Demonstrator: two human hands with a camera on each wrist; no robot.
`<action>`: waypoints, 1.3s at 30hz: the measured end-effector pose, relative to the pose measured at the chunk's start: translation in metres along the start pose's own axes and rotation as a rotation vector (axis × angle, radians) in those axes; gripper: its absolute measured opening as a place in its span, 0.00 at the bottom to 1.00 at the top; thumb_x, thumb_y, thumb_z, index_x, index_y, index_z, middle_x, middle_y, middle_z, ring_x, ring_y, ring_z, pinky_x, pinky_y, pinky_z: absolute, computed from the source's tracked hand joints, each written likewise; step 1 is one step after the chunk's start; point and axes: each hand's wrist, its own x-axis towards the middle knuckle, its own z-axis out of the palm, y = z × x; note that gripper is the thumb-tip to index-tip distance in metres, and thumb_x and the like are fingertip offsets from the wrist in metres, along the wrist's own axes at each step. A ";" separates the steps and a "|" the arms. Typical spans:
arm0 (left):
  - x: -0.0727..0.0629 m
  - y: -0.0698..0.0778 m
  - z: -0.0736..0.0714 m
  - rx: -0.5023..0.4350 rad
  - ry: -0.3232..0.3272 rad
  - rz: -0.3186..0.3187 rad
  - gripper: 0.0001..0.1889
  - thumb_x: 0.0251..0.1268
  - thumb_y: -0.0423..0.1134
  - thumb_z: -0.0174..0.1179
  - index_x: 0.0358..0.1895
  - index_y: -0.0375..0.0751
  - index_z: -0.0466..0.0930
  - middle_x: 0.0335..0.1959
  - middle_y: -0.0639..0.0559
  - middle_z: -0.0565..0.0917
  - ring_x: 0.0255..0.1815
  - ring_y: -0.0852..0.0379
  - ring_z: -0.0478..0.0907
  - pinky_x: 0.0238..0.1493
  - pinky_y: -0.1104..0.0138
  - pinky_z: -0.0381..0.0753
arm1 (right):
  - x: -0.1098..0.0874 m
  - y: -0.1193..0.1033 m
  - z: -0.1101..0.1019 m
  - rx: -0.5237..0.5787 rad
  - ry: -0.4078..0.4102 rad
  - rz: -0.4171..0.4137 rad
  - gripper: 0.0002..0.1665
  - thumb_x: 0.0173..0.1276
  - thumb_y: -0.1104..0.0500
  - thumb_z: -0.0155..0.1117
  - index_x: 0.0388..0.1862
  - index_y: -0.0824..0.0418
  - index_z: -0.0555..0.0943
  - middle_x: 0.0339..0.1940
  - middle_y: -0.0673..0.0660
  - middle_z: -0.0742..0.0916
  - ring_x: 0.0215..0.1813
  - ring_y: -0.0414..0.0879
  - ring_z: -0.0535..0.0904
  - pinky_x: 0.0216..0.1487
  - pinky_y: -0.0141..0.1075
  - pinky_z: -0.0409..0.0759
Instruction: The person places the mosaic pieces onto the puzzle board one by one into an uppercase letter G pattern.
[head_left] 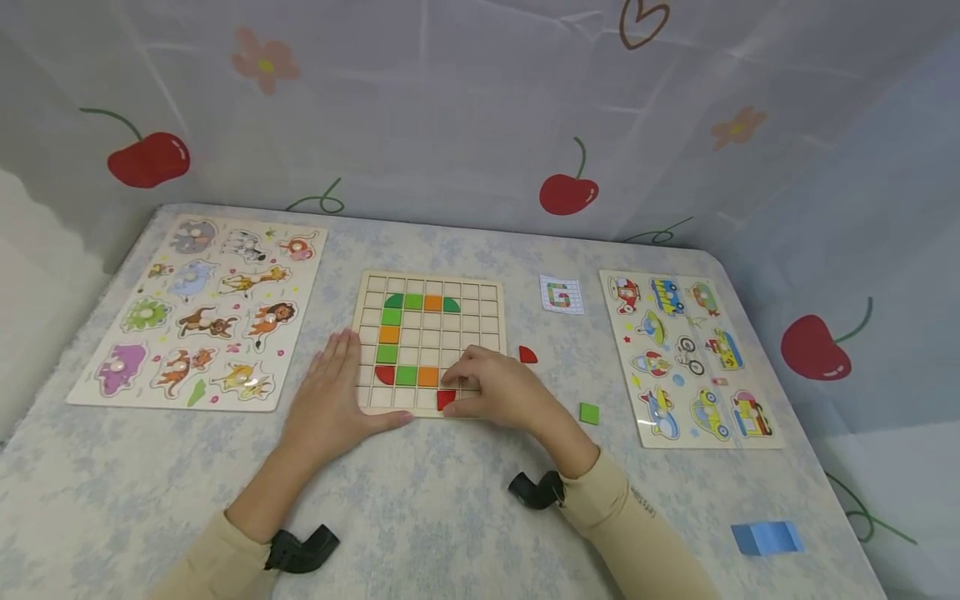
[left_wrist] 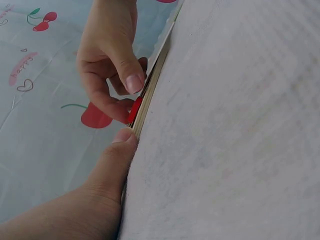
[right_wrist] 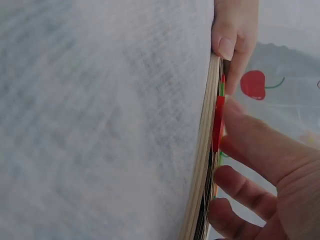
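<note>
A wooden grid board lies on the table with green, orange and red pieces set in a C-like outline. My left hand rests along the board's left side, fingers straight, thumb on its front edge. Over the front right part, my right hand pinches a red square block between thumb and finger. That red block stands proud of the board's edge in the left wrist view. Right of the board lie a red quarter-round piece and a green square block.
A small pattern card lies behind the loose pieces. An animal puzzle board is at the left, a vehicle puzzle board at the right. Near the front right sits a blue folded object. A printed cloth hangs behind the table.
</note>
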 end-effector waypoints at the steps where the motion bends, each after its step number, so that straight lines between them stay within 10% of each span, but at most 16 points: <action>1: 0.000 0.000 0.000 0.000 0.001 0.001 0.77 0.36 0.85 0.59 0.79 0.31 0.38 0.82 0.36 0.44 0.83 0.40 0.40 0.81 0.44 0.46 | 0.000 0.000 0.001 -0.001 -0.009 -0.005 0.15 0.59 0.47 0.76 0.45 0.46 0.88 0.41 0.42 0.82 0.34 0.38 0.73 0.35 0.30 0.75; 13: 0.001 0.000 0.000 -0.007 0.010 0.010 0.76 0.36 0.85 0.58 0.79 0.31 0.38 0.82 0.37 0.44 0.83 0.40 0.41 0.81 0.44 0.46 | 0.002 -0.001 0.004 0.012 0.017 -0.010 0.07 0.61 0.53 0.75 0.37 0.47 0.85 0.33 0.41 0.82 0.32 0.38 0.73 0.35 0.30 0.76; 23: 0.001 0.000 0.001 0.000 0.006 0.003 0.76 0.36 0.84 0.60 0.80 0.32 0.37 0.82 0.37 0.44 0.83 0.40 0.40 0.81 0.45 0.45 | 0.012 0.010 -0.006 0.249 -0.026 0.072 0.06 0.66 0.57 0.71 0.35 0.49 0.80 0.29 0.45 0.85 0.27 0.42 0.76 0.30 0.32 0.76; 39: 0.000 0.000 0.001 0.001 -0.004 -0.004 0.76 0.37 0.83 0.62 0.79 0.32 0.37 0.82 0.37 0.43 0.83 0.40 0.39 0.81 0.45 0.44 | 0.018 0.003 -0.002 -0.043 0.037 0.032 0.05 0.66 0.52 0.70 0.40 0.46 0.89 0.38 0.42 0.84 0.36 0.37 0.75 0.37 0.31 0.77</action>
